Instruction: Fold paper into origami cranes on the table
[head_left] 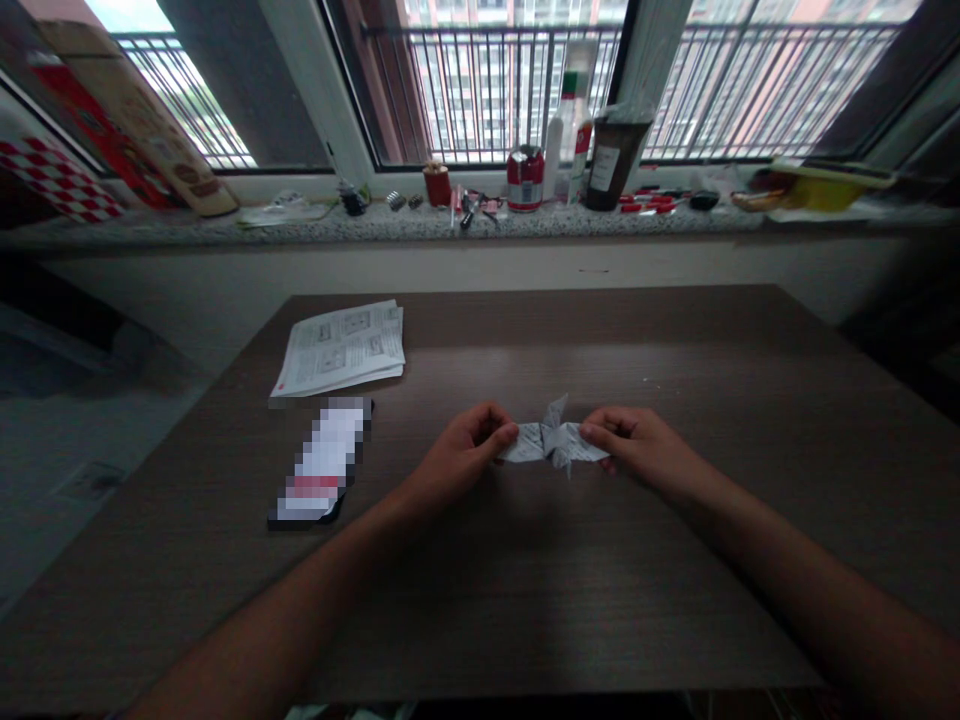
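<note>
A small folded paper figure (553, 441), made of printed paper and shaped like a crane with two spread wings, is held just above the dark wooden table (525, 580). My left hand (465, 455) pinches its left wing tip between thumb and fingers. My right hand (634, 440) pinches the right wing tip the same way. Both forearms reach in from the near edge of the table. A pointed part of the figure sticks up in the middle between my hands.
A stack of printed sheets (343, 347) lies at the table's far left. A phone (322, 462) lies in front of it. The stone windowsill (375, 222) behind holds a red can (525, 178), bottles, a dark cup (611, 160), boxes and small clutter.
</note>
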